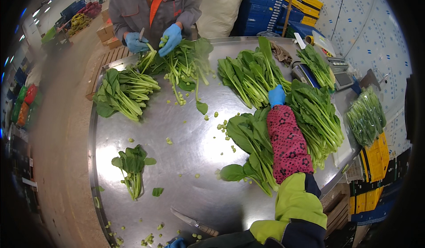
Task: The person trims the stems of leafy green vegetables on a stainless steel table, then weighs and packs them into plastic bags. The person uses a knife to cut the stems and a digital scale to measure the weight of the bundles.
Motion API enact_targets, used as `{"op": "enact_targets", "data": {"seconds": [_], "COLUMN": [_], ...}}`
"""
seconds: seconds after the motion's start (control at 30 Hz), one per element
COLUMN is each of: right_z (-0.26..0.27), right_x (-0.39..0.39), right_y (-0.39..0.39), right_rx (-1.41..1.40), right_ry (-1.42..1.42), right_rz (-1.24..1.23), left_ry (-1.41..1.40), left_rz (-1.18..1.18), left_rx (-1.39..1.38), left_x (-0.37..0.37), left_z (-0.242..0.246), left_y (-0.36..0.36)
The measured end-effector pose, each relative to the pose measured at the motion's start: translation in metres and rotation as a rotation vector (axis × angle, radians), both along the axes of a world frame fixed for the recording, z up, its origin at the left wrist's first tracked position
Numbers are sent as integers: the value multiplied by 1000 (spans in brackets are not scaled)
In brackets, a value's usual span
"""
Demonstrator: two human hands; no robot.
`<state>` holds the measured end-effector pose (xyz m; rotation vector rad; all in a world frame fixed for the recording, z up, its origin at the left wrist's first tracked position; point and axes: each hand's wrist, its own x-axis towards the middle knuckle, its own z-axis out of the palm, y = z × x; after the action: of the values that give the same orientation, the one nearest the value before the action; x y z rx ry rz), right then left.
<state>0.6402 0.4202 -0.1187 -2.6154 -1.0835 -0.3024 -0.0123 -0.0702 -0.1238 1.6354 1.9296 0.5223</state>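
Observation:
My right hand, in a blue glove, reaches forward among the leafy greens and closes around stalk ends at the near side of the upper pile. A tall leafy stalk rises from it; the fingertips are hidden. Under and left of that forearm lies a loose bunch, and on its right a large heap of long-stemmed greens. Only a bit of my blue-gloved left hand shows at the bottom edge. Near it, a wooden-handled knife rests on the metal table.
Across the table a co-worker's gloved hands hold a knife and stalks above more greens. A small bunch lies at left. Cut stem ends are scattered about. At right are a scale, bagged greens and yellow crates.

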Motion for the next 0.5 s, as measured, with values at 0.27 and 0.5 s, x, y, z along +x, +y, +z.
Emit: {"op": "enact_targets", "data": {"seconds": [0.27, 0.5], "right_z": [-21, -41], "right_x": [1, 83], "right_y": [20, 5], "right_rx": [346, 371], "right_ry": [118, -114], "right_rz": [-71, 50], "left_ry": [58, -100], "left_rz": [-29, -72], "left_rx": [-8, 27], "left_x": [1, 2], "left_z": [3, -9], "left_y": [-3, 12]}}
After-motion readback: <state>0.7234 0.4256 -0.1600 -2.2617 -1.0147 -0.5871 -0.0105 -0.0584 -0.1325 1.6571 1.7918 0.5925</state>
